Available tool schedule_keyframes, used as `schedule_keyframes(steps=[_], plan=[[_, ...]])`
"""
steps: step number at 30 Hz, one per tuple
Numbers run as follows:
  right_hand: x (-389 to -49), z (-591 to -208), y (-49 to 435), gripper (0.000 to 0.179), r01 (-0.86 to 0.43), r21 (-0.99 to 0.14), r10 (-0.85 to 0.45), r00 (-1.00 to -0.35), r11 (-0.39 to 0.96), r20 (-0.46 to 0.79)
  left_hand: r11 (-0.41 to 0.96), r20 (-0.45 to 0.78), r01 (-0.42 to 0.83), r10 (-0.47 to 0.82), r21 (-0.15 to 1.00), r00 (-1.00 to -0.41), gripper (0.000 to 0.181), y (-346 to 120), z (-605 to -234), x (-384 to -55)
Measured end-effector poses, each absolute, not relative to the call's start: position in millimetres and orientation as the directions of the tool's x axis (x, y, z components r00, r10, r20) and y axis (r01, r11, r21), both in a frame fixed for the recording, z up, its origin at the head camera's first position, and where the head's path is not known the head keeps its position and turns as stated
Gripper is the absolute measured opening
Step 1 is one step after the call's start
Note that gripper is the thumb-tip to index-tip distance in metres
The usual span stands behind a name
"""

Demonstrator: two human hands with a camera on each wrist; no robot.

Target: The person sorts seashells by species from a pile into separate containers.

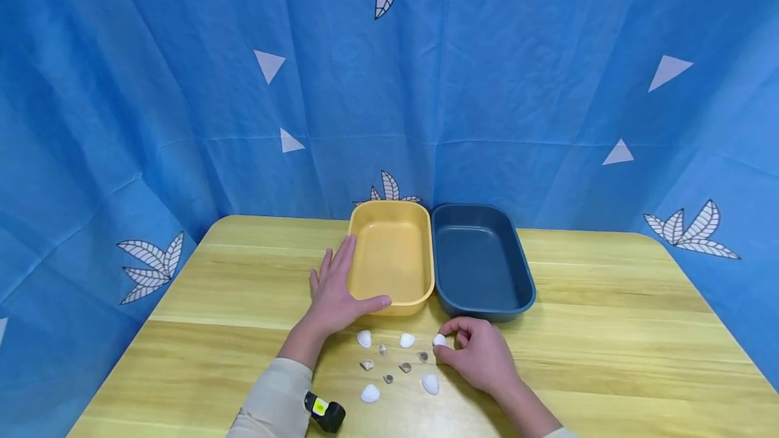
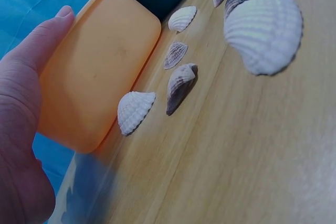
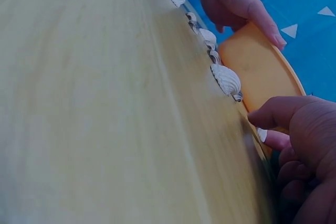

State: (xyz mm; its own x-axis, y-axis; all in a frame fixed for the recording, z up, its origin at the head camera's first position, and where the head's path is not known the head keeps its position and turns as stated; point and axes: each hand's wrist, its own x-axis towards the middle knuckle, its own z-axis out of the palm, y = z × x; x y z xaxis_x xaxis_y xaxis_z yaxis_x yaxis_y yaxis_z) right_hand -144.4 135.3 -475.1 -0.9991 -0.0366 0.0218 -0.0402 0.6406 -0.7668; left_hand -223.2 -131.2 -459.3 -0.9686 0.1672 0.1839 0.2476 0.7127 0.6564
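My left hand (image 1: 335, 299) rests on the near left corner of a yellow plastic tub (image 1: 392, 255). Its fingers lie spread along the side and its thumb reaches over the front rim. In front of the tubs my right hand (image 1: 481, 353) pinches a white seashell (image 1: 439, 340) between thumb and index finger, low at the table; in the right wrist view the thumb covers most of that shell. Left of this hand lie more white shells (image 1: 430, 384) and several small brown shells (image 1: 405, 367), loosely spread on the wood.
A dark blue tub (image 1: 481, 262) stands right beside the yellow one, near the table's back edge. Behind the wooden table (image 1: 608, 330) hangs a blue curtain (image 1: 517, 86) with leaf prints. A black device with a yellow label (image 1: 322, 407) sits at my left sleeve.
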Motion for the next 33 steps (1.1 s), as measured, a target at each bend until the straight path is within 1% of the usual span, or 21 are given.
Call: schedule_keyframes(steps=[6, 10, 18, 22, 29, 33], plan=[[-144.6, -475.5, 134.9, 0.02, -0.028, -0.797, -0.041, -0.999, 0.603, 0.004, 0.717, 0.181, 0.241, 0.16, 0.655, -0.97, 0.129, -132.8, -459.3, -221.1], [-143.6, -471.5, 133.2, 0.02, -0.045, -0.8, -0.048, -0.999, 0.598, 0.02, 0.712, 0.18, 0.241, 0.161, 0.66, -0.97, 0.129, -133.5, -459.6, -220.5], [-139.4, -455.4, 126.3, 0.021, -0.161, -0.818, -0.088, -0.987, 0.553, 0.135, 0.713, 0.185, 0.24, 0.155, 0.659, -0.97, 0.129, -134.0, -460.6, -220.1], [-138.6, -446.8, 121.8, 0.022, -0.193, -0.827, -0.074, -0.981, 0.527, 0.182, 0.717, 0.183, 0.241, 0.159, 0.654, -0.97, 0.13, -134.5, -461.5, -220.7], [-144.2, -431.6, 115.2, 0.022, -0.292, -0.819, -0.038, -0.948, 0.493, 0.316, 0.718, 0.176, 0.234, 0.157, 0.655, -0.972, 0.13, -133.1, -460.6, -221.5], [-152.1, -420.3, 115.8, 0.02, -0.306, -0.806, -0.034, -0.941, 0.506, 0.336, 0.708, 0.184, 0.242, 0.159, 0.663, -0.97, 0.13, -130.3, -460.3, -223.5]])
